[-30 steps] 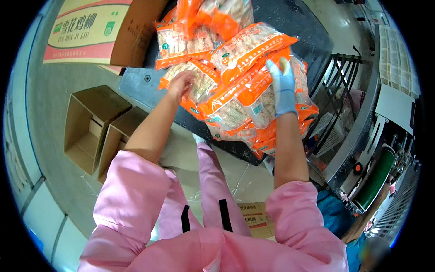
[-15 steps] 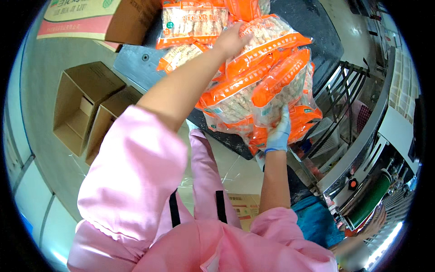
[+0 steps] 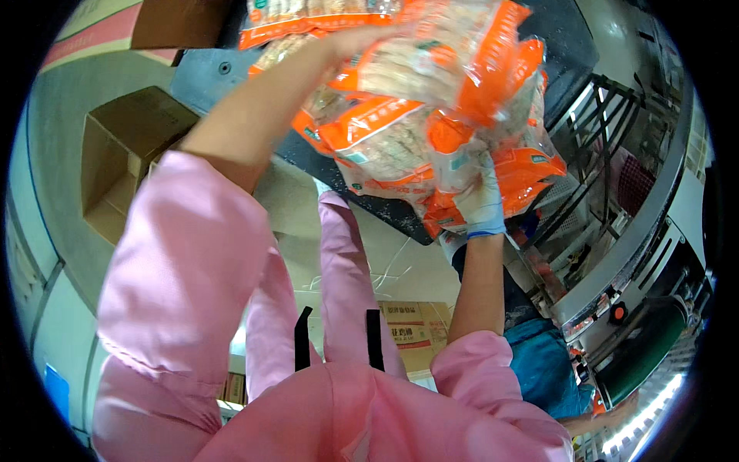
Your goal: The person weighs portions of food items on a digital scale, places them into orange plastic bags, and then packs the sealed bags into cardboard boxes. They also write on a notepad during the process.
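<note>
A pile of clear-and-orange plastic bags (image 3: 389, 142) filled with pale, stick-like food pieces lies on a dark table (image 3: 389, 217). My bare left hand (image 3: 360, 40), blurred by motion, grips the left side of the uppermost plastic bag (image 3: 419, 73); that bag is tilted and smeared, its orange end to the right. My right hand (image 3: 483, 202), in a whitish glove with a blue cuff, is closed on the near end of another plastic bag (image 3: 454, 158) at the front of the pile. The bags cover some of my fingers.
An open cardboard box (image 3: 127, 146) stands on the floor to the left, and a larger carton (image 3: 173, 23) at the upper left. Flattened cardboard (image 3: 416, 327) lies near my legs. On the right are a black rack (image 3: 600, 131) and a machine with a green roller (image 3: 643, 358).
The uppermost bag has turned and shifted, its orange strip swinging from the near edge to the right. My left arm has moved with it; my right hand keeps its hold. The view has shifted slightly.
</note>
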A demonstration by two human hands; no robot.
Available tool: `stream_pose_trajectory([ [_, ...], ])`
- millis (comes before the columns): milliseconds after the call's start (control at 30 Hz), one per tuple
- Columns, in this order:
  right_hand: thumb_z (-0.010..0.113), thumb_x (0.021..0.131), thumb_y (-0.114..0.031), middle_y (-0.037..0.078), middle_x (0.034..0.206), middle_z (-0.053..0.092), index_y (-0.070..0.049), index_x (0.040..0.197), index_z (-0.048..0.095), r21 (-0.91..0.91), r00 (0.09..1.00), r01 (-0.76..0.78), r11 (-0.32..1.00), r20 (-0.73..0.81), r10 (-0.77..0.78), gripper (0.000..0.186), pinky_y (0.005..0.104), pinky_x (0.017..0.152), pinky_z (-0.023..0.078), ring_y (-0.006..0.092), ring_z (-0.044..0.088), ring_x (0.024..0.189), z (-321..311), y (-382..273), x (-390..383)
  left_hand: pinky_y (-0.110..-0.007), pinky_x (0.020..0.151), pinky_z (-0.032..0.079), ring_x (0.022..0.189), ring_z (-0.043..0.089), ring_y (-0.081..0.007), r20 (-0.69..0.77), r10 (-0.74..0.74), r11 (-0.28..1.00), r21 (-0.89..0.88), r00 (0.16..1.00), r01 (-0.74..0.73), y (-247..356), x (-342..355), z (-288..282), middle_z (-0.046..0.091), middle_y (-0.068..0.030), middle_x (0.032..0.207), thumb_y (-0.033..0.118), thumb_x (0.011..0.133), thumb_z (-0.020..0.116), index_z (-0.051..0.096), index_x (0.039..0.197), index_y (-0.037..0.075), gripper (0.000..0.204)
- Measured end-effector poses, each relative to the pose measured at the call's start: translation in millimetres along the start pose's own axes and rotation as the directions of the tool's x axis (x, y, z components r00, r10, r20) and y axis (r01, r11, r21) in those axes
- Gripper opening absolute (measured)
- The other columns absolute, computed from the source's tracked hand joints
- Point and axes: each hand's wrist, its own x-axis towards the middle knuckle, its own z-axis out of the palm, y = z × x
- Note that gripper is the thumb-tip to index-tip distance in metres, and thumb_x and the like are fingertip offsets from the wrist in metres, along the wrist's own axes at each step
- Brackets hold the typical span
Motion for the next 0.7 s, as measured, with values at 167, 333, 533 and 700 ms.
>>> stream_pose_trajectory([
  [167,0.062,0.094,-0.031,0.009,0.136,0.057,-0.008,0.135,0.053,-0.152,0.960,0.219,0.964,-0.141,-0.241,0.048,0.0460,0.109,0.039,0.0258,0.052,0.126,14,13,-21,-0.043,0.105,0.044,0.127,0.053,-0.0272,-0.441,0.172,0.918,-0.254,0.881,-0.306,0,-59,63,0.057,-0.0126,0.136,0.052,0.075,0.077,0.044,0.142,0.007,0.087],
  [333,0.064,0.091,-0.034,0.015,0.138,0.053,-0.005,0.141,0.045,-0.455,0.920,0.298,0.839,-0.098,-0.380,0.061,0.0480,0.104,0.045,0.0304,0.054,0.122,26,12,-86,-0.041,0.102,0.048,0.120,0.058,-0.0259,-0.695,0.410,0.680,-0.198,0.590,-0.706,-40,-109,64,0.060,-0.0110,0.128,0.020,0.066,0.091,0.036,0.141,0.005,0.094],
  [533,0.069,0.087,-0.016,0.013,0.129,0.055,0.000,0.141,0.042,-0.907,0.842,0.340,0.250,0.175,-0.511,0.062,0.0377,0.093,0.048,0.0210,0.056,0.109,83,38,-150,-0.039,0.107,0.042,0.131,0.045,-0.0211,-0.652,0.386,0.580,-0.378,0.653,-0.721,-129,-310,70,0.046,-0.0064,0.142,0.010,0.065,0.089,0.024,0.149,0.008,0.107],
  [700,0.070,0.085,-0.006,0.004,0.110,0.057,-0.004,0.132,0.047,-0.958,0.950,0.276,0.080,0.259,-0.176,0.052,0.0230,0.071,0.048,0.0099,0.056,0.086,128,187,-184,-0.039,0.107,0.040,0.134,0.040,-0.0192,-0.682,0.152,0.727,-0.412,0.715,-0.549,-265,-522,123,0.038,-0.0052,0.148,0.005,0.066,0.086,0.016,0.154,0.009,0.112],
])
